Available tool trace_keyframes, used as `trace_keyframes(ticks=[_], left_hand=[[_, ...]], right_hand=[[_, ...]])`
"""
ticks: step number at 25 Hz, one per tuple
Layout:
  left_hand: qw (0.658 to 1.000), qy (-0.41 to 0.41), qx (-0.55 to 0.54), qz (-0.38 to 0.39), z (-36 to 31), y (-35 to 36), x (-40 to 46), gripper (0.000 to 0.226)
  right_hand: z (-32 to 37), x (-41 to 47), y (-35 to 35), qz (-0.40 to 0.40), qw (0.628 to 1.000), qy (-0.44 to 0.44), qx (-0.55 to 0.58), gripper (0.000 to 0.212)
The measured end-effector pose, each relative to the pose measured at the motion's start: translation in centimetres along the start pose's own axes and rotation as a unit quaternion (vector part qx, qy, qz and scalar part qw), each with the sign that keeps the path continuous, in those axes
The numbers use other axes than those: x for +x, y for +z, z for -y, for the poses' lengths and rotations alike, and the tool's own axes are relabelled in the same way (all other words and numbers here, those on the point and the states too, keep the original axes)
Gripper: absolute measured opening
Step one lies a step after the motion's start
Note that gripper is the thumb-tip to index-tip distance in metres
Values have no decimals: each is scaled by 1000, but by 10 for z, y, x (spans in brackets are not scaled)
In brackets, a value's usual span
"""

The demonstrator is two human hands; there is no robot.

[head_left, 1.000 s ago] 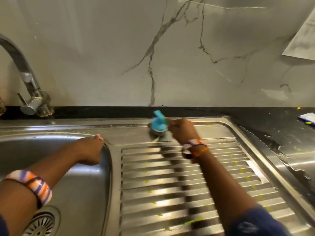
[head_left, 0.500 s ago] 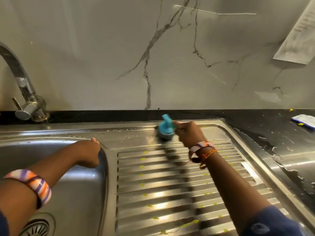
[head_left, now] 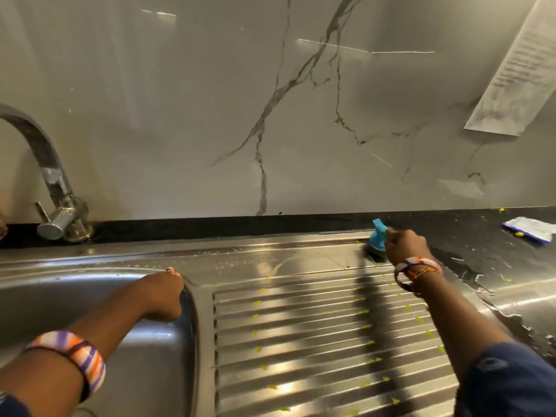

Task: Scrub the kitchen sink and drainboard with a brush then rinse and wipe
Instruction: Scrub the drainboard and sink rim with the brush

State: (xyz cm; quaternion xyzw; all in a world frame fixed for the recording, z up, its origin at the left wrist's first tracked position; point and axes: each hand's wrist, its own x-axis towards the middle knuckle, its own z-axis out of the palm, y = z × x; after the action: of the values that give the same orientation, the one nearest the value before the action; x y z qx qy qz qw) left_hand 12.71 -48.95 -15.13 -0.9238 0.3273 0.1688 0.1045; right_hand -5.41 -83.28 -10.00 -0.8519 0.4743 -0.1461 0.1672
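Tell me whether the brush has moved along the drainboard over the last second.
Yes. The brush has slid rightward along the drainboard's back edge, away from the faucet, now near its far right corner.

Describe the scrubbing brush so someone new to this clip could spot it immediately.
Start at the steel drainboard right of the sink basin and follow its ribs to the far right corner by the black counter. There the right hand grips the brush. It is the only bright blue object on the steel.
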Motion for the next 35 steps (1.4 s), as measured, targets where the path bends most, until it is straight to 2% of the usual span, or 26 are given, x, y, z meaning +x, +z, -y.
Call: trace_keyframes(ticks=[3,5,6,8,11,13,17,19,21,24,25,29,33,35], left_hand=[[1000,-3,6,-5,1,1,2,34],[1000,-8,20,1,-2,-3,1,35],[1000,-7,21,-1,-4,-4,1,35],[1000,-3,4,-8,-4,-4,0,39],[999,3,-42,-16,-1,2,-6,61],[998,0,-58,-19,0,8,-6,72],[999,-9,-49,-21,0,19,-7,77],[998,-16,-55,-23,0,21,-8,77],[998,-17,-58,-24,-1,19,-8,76],[998,-16,-52,-21,-4,16,-8,74],[998,-17,-50,-18,-4,16,-9,74],[999,-26,-45,-10,-4,18,-12,77],[999,-29,-39,-9,-6,16,-12,76],[999,-30,-33,-5,-6,16,-13,76]], right_hand=[[52,-46,33,13,989,-140,42,33],[97,-86,59,65,961,-260,71,32],[113,-98,72,94,946,-299,84,33],[131,-102,82,129,934,-321,88,34],[106,-70,62,146,946,-268,109,34],[65,-42,34,137,965,-209,80,33],[-10,4,-15,40,998,-35,33,34],[-19,8,-19,22,999,0,36,36],[-6,3,-12,57,996,-47,42,36],[25,-15,0,132,976,-174,0,35],[27,-12,-1,127,975,-183,-24,34],[15,9,-11,37,992,-74,-98,32],[9,4,-4,96,981,-163,-51,35],[-1,8,-7,46,991,-111,-59,34]])
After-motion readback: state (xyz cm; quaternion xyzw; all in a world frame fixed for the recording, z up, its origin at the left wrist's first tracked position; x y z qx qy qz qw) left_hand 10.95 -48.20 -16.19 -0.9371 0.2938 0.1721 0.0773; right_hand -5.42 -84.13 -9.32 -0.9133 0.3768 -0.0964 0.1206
